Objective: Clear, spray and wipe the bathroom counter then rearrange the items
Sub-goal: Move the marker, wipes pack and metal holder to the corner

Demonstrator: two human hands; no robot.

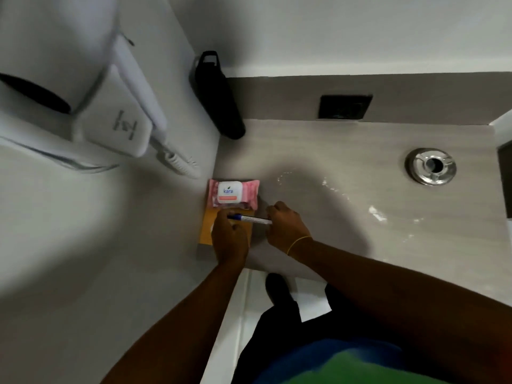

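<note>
A pink pack of wet wipes (234, 194) lies on the beige counter (346, 245) against the left wall. Just in front of it sits an orange box (206, 231), partly hidden under my left hand (231, 239). Both hands hold a white marker pen with a blue cap (249, 218) level above the box: my left hand pinches the capped end and my right hand (285, 224) grips the other end. A black bottle (221, 103) stands in the far left corner of the counter.
A white wall-mounted hair dryer (110, 115) hangs on the left wall above the counter. A chrome drain (430, 166) sits at the right, with wet streaks (376, 213) across the counter. A dark square fitting (345, 106) is set in the back ledge.
</note>
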